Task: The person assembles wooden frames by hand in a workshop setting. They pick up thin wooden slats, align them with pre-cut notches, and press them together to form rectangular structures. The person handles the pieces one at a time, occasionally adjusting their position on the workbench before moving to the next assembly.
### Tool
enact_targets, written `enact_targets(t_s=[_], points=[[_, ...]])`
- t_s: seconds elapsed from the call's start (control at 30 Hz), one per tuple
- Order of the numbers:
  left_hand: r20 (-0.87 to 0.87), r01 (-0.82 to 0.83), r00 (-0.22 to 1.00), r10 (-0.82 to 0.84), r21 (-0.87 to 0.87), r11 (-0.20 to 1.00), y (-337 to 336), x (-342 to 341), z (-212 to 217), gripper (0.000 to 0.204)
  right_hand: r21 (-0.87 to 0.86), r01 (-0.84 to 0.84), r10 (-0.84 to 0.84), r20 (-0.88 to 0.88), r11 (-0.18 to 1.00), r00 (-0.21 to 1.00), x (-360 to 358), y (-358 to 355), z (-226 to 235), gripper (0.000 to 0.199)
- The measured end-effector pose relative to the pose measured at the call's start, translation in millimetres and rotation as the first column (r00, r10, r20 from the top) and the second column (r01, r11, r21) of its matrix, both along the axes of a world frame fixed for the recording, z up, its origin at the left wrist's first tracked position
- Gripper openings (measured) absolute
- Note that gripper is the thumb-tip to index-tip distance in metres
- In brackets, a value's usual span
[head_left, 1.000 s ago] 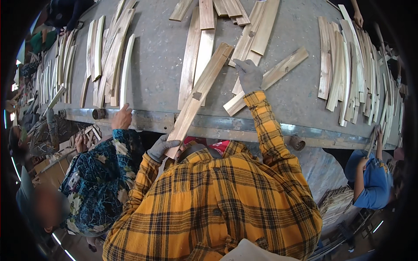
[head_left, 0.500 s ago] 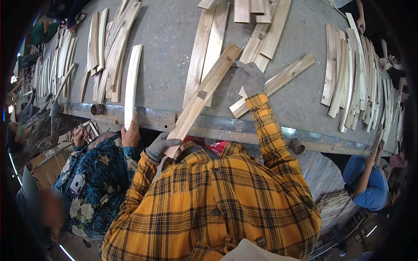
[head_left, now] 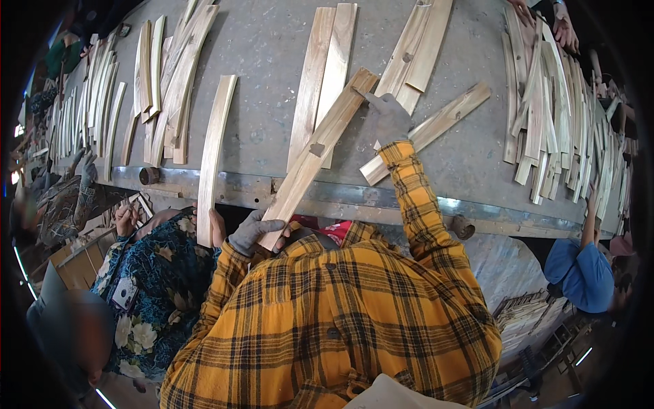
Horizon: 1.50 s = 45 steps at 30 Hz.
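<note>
1. Grey-gloved L hand (head_left: 251,233), head view: fingers closed around the near end of the held plank (head_left: 298,176), thumb on its upper face.
2. Held plank: pale wood w/ a dark knot approx. midway and a dark patch nr far tip. Runs diag. from L hand, by the person's body, over the metal table edge (head_left: 381,196), far end above the grey table (head_left: 255,129).
3. R hand (head_left: 390,119), also grey-gloved: index finger stretched out toward the dark patch; other fingers look curled. Can't tell if fingertip touches wood or if anything's in the palm.
4. Short plank (head_left: 446,124) lies slanted on table, just R of R hand, partly behind it.
5. Plank pair (head_left: 325,75) lies side by side beyond held plank; overlapping planks (head_left: 428,51) lie farther R.
6. Co-worker on L, blue floral shirt (head_left: 153,293), has a hand (head_left: 216,228) at the near end of another plank (head_left: 216,150), which crosses the table edge.
7. Plank piles: one L (head_left: 176,88), one far R (head_left: 545,129).
</note>
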<state>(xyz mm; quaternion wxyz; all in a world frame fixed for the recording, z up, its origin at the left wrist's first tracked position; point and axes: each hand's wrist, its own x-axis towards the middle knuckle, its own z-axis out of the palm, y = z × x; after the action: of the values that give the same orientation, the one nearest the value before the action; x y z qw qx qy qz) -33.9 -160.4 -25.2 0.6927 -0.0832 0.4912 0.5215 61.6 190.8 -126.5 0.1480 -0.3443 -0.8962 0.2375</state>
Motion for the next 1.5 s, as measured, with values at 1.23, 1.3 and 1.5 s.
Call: enact_targets(t_s=[1.23,1.3,1.5], points=[[-0.397,0.22,0.89,-0.225,-0.06,0.974,3,-17,-6,0.033,0.051,0.068,-0.062,-0.112,0.996,0.992,19,4,-3,0.051],[-0.541,0.243,0.804,-0.246,-0.079,0.967,1,-16,-13,0.039,0.059,0.075,-0.065,-0.165,0.995,0.984,10,12,5,0.051],[-0.534,0.234,0.807,-0.253,-0.105,0.967,0,-11,-13,0.042,0.154,-0.075,0.09,-0.091,0.985,0.992,11,1,21,0.051]])
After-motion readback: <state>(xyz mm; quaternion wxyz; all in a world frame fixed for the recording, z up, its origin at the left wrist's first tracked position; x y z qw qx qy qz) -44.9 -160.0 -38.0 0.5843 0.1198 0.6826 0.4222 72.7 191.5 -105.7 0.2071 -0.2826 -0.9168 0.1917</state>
